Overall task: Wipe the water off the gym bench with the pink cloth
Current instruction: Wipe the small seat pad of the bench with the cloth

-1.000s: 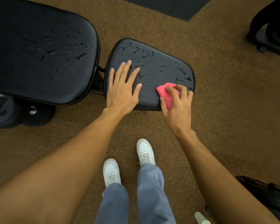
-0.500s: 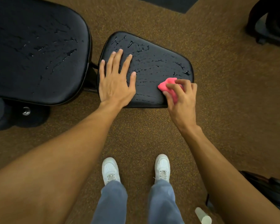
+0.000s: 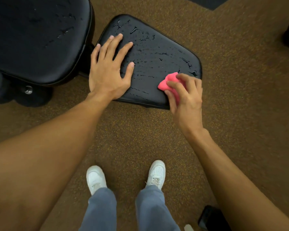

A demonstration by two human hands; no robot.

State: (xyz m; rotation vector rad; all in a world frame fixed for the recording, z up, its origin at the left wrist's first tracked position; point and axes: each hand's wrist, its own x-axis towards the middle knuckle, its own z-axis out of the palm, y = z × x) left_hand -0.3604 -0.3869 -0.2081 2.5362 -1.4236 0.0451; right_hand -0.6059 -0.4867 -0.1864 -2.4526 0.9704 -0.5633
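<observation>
The left hand (image 3: 108, 72) is lying flat on the seat's (image 3: 157, 52) left side, fingers straight and spread; the right hand (image 3: 185, 97) is pinching the bunched cloth (image 3: 169, 82) between thumb and curled fingers; the cloth is touching the seat at its near right corner; water (image 3: 187, 61) is beading across the seat and on the backrest (image 3: 37, 39) to its left; white shoes (image 3: 95, 179) are standing on the brown floor (image 3: 240, 80).

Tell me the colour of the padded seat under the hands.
Glossy black padded seat, beaded with water; seen in the head view.
</observation>
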